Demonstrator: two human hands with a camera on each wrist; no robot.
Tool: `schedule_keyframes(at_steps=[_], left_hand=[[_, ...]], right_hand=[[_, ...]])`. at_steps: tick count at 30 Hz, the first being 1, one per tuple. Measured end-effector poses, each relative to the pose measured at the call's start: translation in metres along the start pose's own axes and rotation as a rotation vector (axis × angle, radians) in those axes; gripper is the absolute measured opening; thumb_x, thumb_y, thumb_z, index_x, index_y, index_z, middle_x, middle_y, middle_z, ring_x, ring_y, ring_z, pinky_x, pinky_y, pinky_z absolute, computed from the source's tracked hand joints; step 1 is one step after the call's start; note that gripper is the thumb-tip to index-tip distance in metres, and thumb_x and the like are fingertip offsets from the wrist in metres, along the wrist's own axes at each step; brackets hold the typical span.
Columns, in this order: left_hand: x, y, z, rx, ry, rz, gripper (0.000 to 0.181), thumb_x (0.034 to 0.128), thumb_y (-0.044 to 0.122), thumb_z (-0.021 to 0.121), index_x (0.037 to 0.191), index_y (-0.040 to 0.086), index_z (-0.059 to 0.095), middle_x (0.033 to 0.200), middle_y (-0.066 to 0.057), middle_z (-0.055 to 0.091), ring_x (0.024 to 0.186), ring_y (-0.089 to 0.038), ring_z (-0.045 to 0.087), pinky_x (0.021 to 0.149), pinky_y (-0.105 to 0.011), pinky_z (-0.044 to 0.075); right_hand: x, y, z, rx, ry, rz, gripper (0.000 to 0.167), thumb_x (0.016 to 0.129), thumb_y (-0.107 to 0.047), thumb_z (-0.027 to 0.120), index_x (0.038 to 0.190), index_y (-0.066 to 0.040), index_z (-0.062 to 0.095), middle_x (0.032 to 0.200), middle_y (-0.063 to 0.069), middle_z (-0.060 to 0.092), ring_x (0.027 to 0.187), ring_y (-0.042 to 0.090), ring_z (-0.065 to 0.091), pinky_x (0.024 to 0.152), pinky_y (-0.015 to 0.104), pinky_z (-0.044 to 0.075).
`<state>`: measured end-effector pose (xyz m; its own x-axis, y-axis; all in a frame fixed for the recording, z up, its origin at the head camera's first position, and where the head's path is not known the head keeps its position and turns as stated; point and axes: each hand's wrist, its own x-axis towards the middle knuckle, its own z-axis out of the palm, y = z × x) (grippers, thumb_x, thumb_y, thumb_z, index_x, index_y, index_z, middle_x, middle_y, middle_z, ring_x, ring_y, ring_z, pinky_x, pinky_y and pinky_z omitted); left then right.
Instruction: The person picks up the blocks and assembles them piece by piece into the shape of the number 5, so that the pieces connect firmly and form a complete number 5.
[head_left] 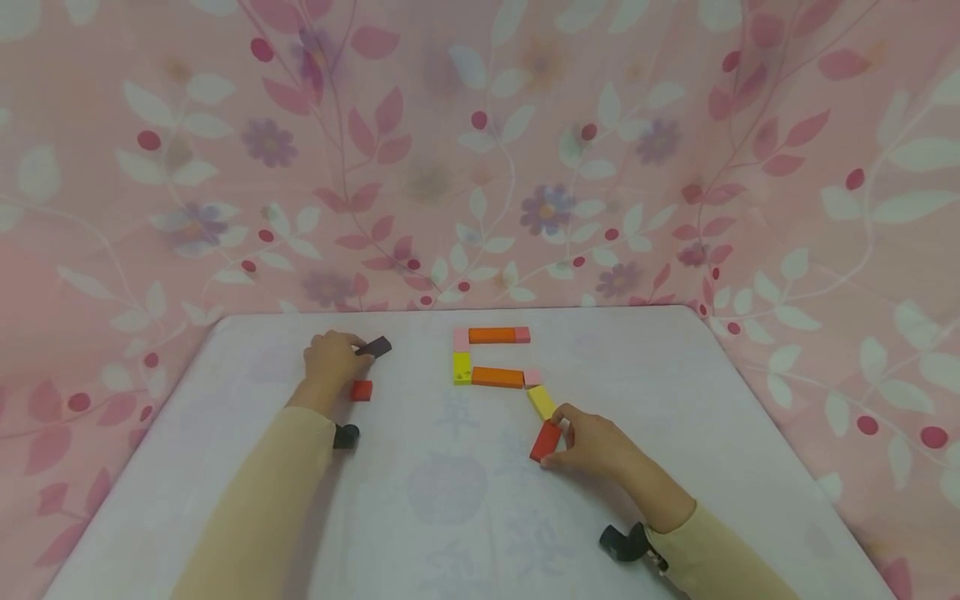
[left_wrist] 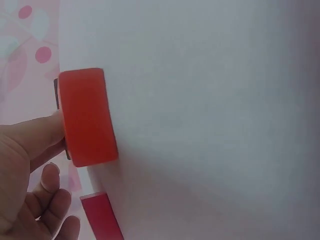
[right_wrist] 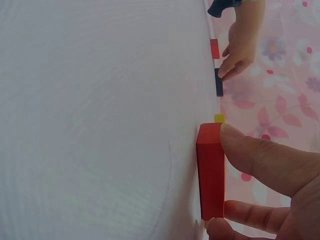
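In the head view my left hand [head_left: 330, 364] pinches a black block [head_left: 377, 346] at the table's back left. A red block [head_left: 362, 391] lies just below that hand; in the left wrist view this red block [left_wrist: 87, 117] hides most of the black one. My right hand [head_left: 600, 446] grips another red block [head_left: 546, 441] by its ends, thumb at one end and fingers at the other, as the right wrist view shows for the red block [right_wrist: 211, 170]. This block meets or nearly meets the lower end of a slanted yellow block [head_left: 542, 402].
Back centre, a row of blocks bends round: a pink block [head_left: 522, 335], orange block [head_left: 491, 335], yellow block [head_left: 462, 368], lower orange block [head_left: 498, 377] and others. A crimson piece [left_wrist: 102, 217] shows low in the left wrist view. Flowered cloth [head_left: 480, 167] rises behind the white table [head_left: 450, 550].
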<state>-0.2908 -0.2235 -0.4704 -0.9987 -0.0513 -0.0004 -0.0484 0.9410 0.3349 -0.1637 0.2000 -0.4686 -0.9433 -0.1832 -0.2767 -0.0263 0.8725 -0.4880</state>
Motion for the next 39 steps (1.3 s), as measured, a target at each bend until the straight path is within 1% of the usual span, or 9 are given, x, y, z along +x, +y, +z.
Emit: schedule_keyframes(at_steps=[4, 7, 10, 16, 20, 26, 31, 35, 39], left_hand=[[-0.002, 0.006, -0.002, 0.021, -0.043, 0.023, 0.041, 0.0891, 0.034, 0.072, 0.123, 0.010, 0.072, 0.121, -0.027, 0.061, 0.109, -0.049, 0.050, 0.088, -0.060, 0.040], [-0.005, 0.009, -0.002, 0.032, -0.058, 0.053, 0.039, 0.0882, 0.035, 0.074, 0.119, 0.011, 0.074, 0.117, -0.023, 0.065, 0.107, -0.048, 0.052, 0.085, -0.059, 0.041], [-0.011, 0.013, -0.002, 0.044, -0.067, 0.087, 0.037, 0.0870, 0.035, 0.076, 0.116, 0.012, 0.076, 0.115, -0.021, 0.068, 0.105, -0.047, 0.054, 0.086, -0.059, 0.042], [-0.021, 0.021, -0.001, 0.065, -0.085, 0.147, 0.035, 0.0845, 0.036, 0.080, 0.111, 0.014, 0.078, 0.115, -0.021, 0.069, 0.103, -0.046, 0.055, 0.086, -0.059, 0.042], [-0.026, 0.025, 0.003, 0.080, -0.080, 0.180, 0.033, 0.0825, 0.036, 0.081, 0.109, 0.016, 0.079, 0.111, -0.019, 0.070, 0.100, -0.043, 0.057, 0.082, -0.056, 0.043], [-0.034, 0.033, 0.011, 0.081, -0.103, 0.225, 0.034, 0.0817, 0.037, 0.082, 0.110, 0.018, 0.079, 0.103, -0.015, 0.066, 0.098, -0.038, 0.055, 0.081, -0.053, 0.044], [-0.046, 0.046, 0.019, 0.088, -0.129, 0.251, 0.035, 0.0811, 0.036, 0.083, 0.111, 0.019, 0.079, 0.097, -0.009, 0.064, 0.096, -0.032, 0.053, 0.081, -0.048, 0.042], [-0.059, 0.059, 0.022, 0.082, -0.133, 0.293, 0.034, 0.0804, 0.035, 0.084, 0.111, 0.020, 0.079, 0.094, -0.006, 0.062, 0.093, -0.028, 0.051, 0.080, -0.045, 0.041], [-0.070, 0.070, 0.025, 0.066, -0.147, 0.312, 0.035, 0.0797, 0.036, 0.085, 0.111, 0.021, 0.079, 0.092, -0.003, 0.060, 0.090, -0.024, 0.048, 0.080, -0.040, 0.040]], right_hand=[[-0.001, 0.000, 0.000, -0.002, -0.002, 0.000, 0.060, 0.071, -0.040, 0.090, 0.118, -0.020, 0.058, 0.076, 0.002, 0.056, 0.067, 0.017, 0.052, 0.059, 0.033, 0.042], [0.000, -0.001, 0.000, -0.003, -0.003, 0.002, 0.059, 0.071, -0.040, 0.090, 0.118, -0.020, 0.058, 0.077, 0.002, 0.056, 0.067, 0.018, 0.052, 0.059, 0.033, 0.042], [-0.001, -0.002, -0.001, -0.009, -0.004, 0.003, 0.059, 0.072, -0.040, 0.089, 0.118, -0.020, 0.058, 0.077, 0.001, 0.056, 0.067, 0.017, 0.052, 0.059, 0.033, 0.042], [-0.002, -0.001, -0.001, -0.011, -0.002, -0.001, 0.059, 0.072, -0.040, 0.089, 0.118, -0.020, 0.058, 0.077, 0.001, 0.056, 0.068, 0.017, 0.052, 0.060, 0.033, 0.042], [-0.001, -0.001, 0.000, -0.014, 0.001, -0.004, 0.058, 0.072, -0.041, 0.089, 0.117, -0.021, 0.058, 0.077, 0.001, 0.056, 0.068, 0.017, 0.052, 0.060, 0.033, 0.042], [-0.001, 0.000, 0.000, -0.020, 0.000, -0.006, 0.060, 0.072, -0.043, 0.089, 0.118, -0.021, 0.058, 0.077, 0.001, 0.056, 0.069, 0.017, 0.052, 0.060, 0.033, 0.042], [-0.001, 0.000, 0.001, -0.017, 0.001, -0.010, 0.062, 0.071, -0.043, 0.089, 0.119, -0.021, 0.058, 0.077, 0.000, 0.057, 0.068, 0.017, 0.052, 0.060, 0.033, 0.043], [-0.002, 0.000, 0.000, -0.019, 0.000, -0.009, 0.061, 0.072, -0.041, 0.089, 0.120, -0.021, 0.057, 0.077, 0.001, 0.056, 0.068, 0.017, 0.053, 0.060, 0.033, 0.043], [-0.002, 0.000, 0.000, -0.023, -0.002, -0.004, 0.061, 0.072, -0.040, 0.089, 0.120, -0.021, 0.057, 0.078, 0.001, 0.056, 0.068, 0.017, 0.053, 0.060, 0.033, 0.043]])
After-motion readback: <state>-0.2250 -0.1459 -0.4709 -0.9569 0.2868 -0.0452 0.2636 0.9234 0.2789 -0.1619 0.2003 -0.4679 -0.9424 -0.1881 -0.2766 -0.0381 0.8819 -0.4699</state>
